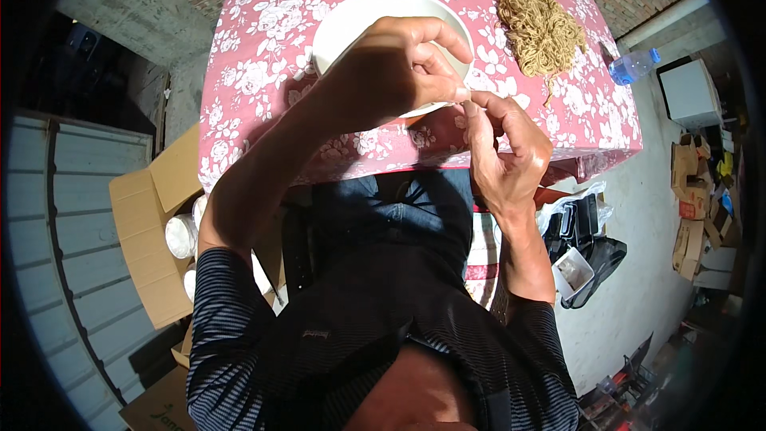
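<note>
The left hand (403,56), over a white bowl (345,28), meets the right hand (515,148) at pinched fingertips near the bowl's right rim, anything gripped too small to tell, with a tan stringy bundle (541,28) farther right on the cloth-covered desk (249,72).

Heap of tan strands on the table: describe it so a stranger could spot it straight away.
Start at the pink, white-flowered tablecloth. On its right half, right of the large white bowl and beyond the right hand, lies the heap of tan strands. It is a shaggy tangle, whereas the bowl is smooth and round.
</note>
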`<state>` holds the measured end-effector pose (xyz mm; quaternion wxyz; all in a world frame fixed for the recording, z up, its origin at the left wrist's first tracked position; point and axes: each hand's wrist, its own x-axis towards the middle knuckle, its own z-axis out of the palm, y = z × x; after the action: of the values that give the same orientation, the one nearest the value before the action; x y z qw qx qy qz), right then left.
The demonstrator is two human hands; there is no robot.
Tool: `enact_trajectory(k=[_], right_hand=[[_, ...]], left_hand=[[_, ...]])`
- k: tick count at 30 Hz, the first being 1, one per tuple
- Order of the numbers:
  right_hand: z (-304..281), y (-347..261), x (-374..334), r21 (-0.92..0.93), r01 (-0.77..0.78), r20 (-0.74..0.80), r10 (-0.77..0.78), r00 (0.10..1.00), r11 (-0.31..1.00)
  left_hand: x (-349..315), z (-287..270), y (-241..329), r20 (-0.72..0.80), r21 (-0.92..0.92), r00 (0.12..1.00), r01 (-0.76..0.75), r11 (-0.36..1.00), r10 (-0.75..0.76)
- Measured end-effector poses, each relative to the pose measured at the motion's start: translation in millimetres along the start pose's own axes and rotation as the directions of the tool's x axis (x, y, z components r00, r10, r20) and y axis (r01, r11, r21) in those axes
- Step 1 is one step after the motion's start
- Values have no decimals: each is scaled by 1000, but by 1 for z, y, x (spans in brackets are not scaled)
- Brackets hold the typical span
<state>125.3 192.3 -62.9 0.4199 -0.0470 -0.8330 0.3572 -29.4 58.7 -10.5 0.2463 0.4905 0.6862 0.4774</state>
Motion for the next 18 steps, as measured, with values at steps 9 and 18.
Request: enact_trajectory(k=[9, 18], right_hand=[[-2, 5, 4, -166, 195, -22, -201, 979, 967], [-1, 6, 5, -172, 203, -25, -210, 977, 964]], left_hand=[[2, 2, 0, -35, -60, 993, 107, 992, -109], [1, 3, 0, -43, -76, 997, 68, 995, -71]])
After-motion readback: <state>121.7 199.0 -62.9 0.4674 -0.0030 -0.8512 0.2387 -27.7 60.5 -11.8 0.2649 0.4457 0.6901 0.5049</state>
